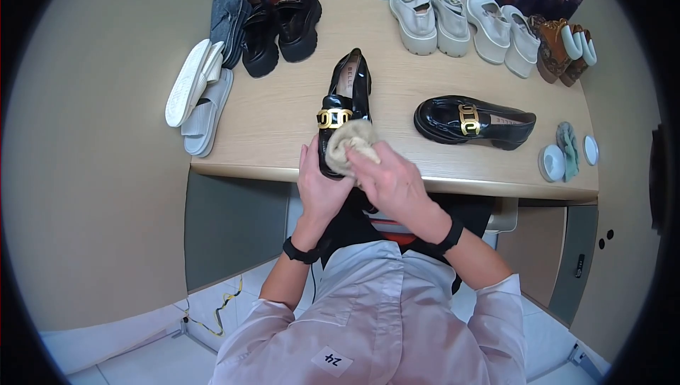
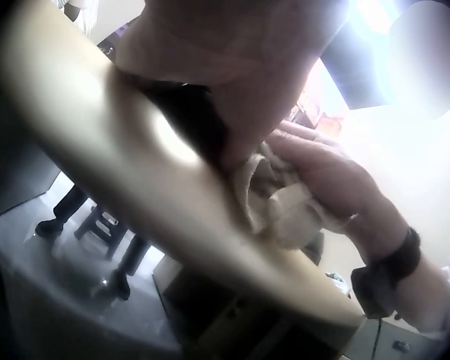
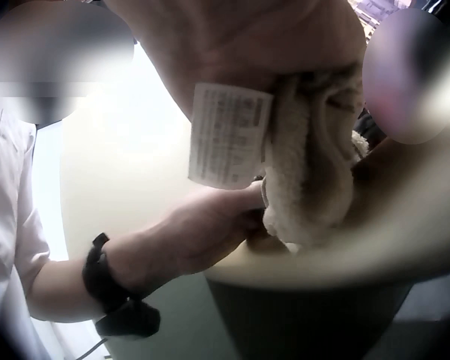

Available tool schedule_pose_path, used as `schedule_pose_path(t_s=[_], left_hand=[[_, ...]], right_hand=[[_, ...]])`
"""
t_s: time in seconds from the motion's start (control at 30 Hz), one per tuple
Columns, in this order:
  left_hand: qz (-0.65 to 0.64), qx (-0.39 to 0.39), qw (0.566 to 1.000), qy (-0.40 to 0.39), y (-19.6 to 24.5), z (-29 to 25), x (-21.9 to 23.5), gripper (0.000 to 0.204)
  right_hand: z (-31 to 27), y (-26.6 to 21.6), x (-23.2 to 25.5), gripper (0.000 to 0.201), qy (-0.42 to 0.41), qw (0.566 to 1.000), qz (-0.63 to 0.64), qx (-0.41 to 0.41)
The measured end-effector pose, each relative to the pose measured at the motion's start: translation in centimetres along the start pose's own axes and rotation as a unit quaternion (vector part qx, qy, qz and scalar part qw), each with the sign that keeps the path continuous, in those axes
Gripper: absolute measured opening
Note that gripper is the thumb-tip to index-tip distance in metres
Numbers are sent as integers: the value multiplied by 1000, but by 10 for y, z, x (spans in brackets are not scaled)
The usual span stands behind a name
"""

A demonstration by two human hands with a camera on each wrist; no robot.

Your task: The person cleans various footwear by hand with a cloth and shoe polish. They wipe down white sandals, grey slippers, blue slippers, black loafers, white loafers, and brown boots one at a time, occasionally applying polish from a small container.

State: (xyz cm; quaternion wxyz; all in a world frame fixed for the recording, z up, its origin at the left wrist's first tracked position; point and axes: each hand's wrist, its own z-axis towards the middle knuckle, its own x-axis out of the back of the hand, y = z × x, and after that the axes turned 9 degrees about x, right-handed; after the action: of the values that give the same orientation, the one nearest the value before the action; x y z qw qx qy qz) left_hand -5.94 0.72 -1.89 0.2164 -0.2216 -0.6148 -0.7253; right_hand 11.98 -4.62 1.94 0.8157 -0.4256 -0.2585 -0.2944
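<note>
Wiping, by the look of it, the toe of a black loafer [image 1: 343,104] at the near edge of the table [image 1: 276,123].
Gripping the toe end with the left hand [image 1: 322,185], pinching a bunched beige cloth [image 1: 348,141] in the right hand [image 1: 392,181]. Probably calls next for light strokes toward the gold buckle [image 1: 333,118]. Cannot see the covered toe or left fingertips; cannot read the blurred white label [image 3: 230,135].

Right hand [image 1: 392,182] gripping cloth [image 1: 349,145], black loafer [image 1: 336,103] beneath
</note>
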Motion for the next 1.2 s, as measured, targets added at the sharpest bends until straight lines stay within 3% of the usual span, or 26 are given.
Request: schedule_pose_path(t_s=[0.1,0.2,0.33,0.43,0.53,0.63,0.87,1.0,1.03,1.13,1.2], left_hand=[[-18,22,1000,-12,6,2,3,96],[19,-32,999,22,-5,3,-1,86],[22,-37,999,14,-3,5,5,85],[5,18,1000,-23,0,6,10,95],[80,-95,992,35,-8,9,11,91],[14,-16,1000,-17,-3,9,16,94],[30,5,999,-17,-4,9,16,96],[41,4,999,-26,-1,11,20,96],[40,6,999,-31,0,11,20,96],[43,-24,999,-18,-2,12,20,92],[25,-24,999,-14,0,12,19,88]], right_hand=[[15,18,5,36,-1,999,-52,-10],[27,31,10,35,-10,995,-102,-12],[38,41,8,37,-10,989,-150,-7],[54,52,0,37,3,984,-177,-11],[71,59,-5,36,21,980,-196,-14],[84,64,-11,33,38,978,-204,-21],[114,88,-11,27,57,971,-223,-62],[136,116,4,23,88,980,-131,-123],[141,114,11,26,89,982,-54,-159],[137,121,1,26,95,984,0,-149],[124,113,-7,26,74,988,-69,-119]])
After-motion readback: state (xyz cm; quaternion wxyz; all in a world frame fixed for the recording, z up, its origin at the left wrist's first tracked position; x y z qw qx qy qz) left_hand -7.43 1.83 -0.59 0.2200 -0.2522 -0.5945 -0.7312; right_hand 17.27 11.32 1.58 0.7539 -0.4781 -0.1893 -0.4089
